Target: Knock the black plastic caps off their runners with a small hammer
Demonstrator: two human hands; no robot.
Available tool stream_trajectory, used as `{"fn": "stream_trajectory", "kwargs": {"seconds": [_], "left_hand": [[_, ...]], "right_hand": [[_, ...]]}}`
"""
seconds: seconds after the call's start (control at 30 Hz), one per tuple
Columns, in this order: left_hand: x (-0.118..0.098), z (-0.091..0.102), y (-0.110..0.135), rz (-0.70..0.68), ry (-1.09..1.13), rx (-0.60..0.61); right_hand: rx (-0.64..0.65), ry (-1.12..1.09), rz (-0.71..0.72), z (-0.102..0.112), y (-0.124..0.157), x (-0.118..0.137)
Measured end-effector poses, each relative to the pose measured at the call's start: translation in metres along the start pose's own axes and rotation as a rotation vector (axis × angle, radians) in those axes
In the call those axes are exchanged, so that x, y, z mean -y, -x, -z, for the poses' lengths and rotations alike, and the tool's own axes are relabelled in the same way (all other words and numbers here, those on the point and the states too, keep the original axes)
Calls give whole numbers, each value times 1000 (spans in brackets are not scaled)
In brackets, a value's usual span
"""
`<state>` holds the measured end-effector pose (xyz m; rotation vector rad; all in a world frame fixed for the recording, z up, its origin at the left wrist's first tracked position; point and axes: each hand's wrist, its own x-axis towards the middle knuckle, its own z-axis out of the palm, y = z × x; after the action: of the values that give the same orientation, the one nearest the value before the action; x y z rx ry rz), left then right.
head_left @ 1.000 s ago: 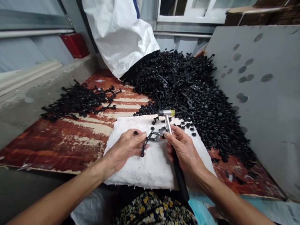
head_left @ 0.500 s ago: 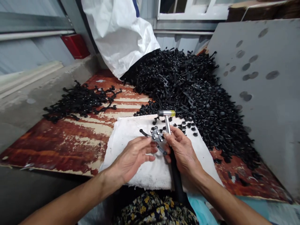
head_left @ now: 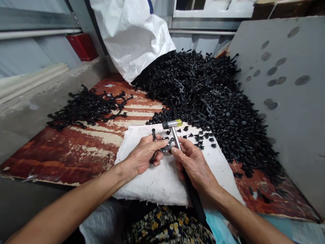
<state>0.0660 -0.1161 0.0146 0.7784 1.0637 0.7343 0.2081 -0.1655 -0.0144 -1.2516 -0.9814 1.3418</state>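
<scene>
left hand, right hand (with hammer), seemingly gripping black part

Hammer handle btm hidden behind right hand.

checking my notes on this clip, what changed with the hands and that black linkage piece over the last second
The left hand turned the black linkage piece over and closed round it, near the right hand. The hammer stayed in the right hand; the white pad and black parts heap stayed put.

Your forearms are bare with no sleeves, watch or rings showing on left hand or right hand, and you wear a dark floral garment with yellow blooms.
</scene>
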Motion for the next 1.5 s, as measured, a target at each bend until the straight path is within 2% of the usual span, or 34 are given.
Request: {"fn": "stream_trajectory", "kwargs": {"seconds": [0.17,0.37,0.9,1.33,1.5], "left_hand": [[-8,10,-19,31,-45,-62],[-14,15,-34,143,-116,-77],[-16,6,-37,171,-205,-116],[-16,7,-37,144,-260,-132],[-19,6,-41,173,-303,-163]], "right_hand": [[-68,49,-30,17,13,5],[-190,-136,-80,32,28,-1],[-159,-164,-87,34,25,-3],[-137,-145,-93,35,26,-3],[-131,-122,-92,34,26,-2]]}}
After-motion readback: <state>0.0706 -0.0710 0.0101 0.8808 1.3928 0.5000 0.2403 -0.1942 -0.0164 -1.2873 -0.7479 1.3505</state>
